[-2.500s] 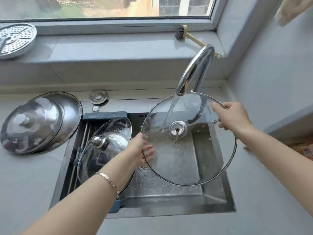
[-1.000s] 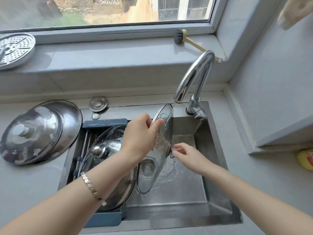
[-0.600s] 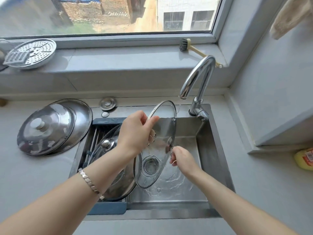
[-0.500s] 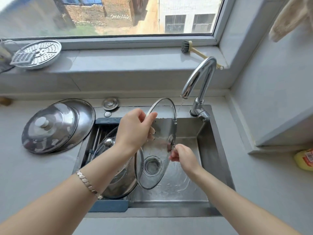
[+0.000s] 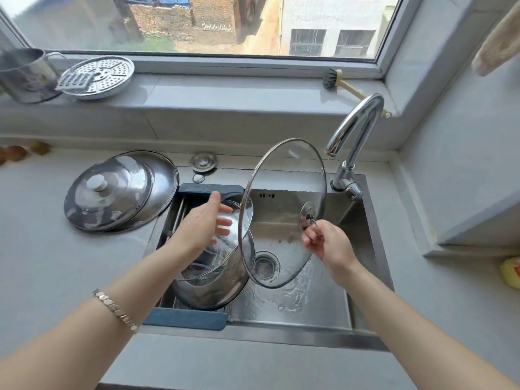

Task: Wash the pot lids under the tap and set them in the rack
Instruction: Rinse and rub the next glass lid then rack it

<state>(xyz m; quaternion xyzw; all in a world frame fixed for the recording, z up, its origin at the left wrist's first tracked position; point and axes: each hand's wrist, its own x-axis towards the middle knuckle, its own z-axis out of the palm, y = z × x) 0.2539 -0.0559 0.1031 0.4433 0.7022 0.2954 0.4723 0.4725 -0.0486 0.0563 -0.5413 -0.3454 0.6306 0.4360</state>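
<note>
Head view, the only one.

- Glass lid (image 5: 281, 178) hangs on edge above the sink (image 5: 363, 249), left of the tap (image 5: 357, 130), its lower rim over the drain (image 5: 264, 266). Not in the rack (image 5: 211, 190) yet.
- Right hand (image 5: 329, 243) pinches only the small metal centre fitting (image 5: 307, 213). There is no proper knob on it, so that is two or three fingertips on a wet stud.
- Left hand (image 5: 205, 223) is flat with straight fingers, just beside the lid's left rim and over the rack. It holds nothing. Can't tell whether it touches the rim.
- Rack already has two lids (image 5: 213, 282) leaning in it, one glass and one steel by the look. Two steel lids (image 5: 112, 190) are stacked on the counter to the left, probably unwashed.

Risks, my read:
1. Single-point pinch on a wet fitting. The lid can swivel or slip out and drop onto the steel basin, where the glass may chip or shatter.
2. Left hand isn't bracing, so any swing toward the rack is unchecked. The rim could bang the tap spout or the sink edge.
3. Rack is crowded. Setting this one down means glass against glass or steel, and the leaning pair may slide or tip.
4. A wet rim set at a shallow angle could skate off the bars into the basin.
</note>
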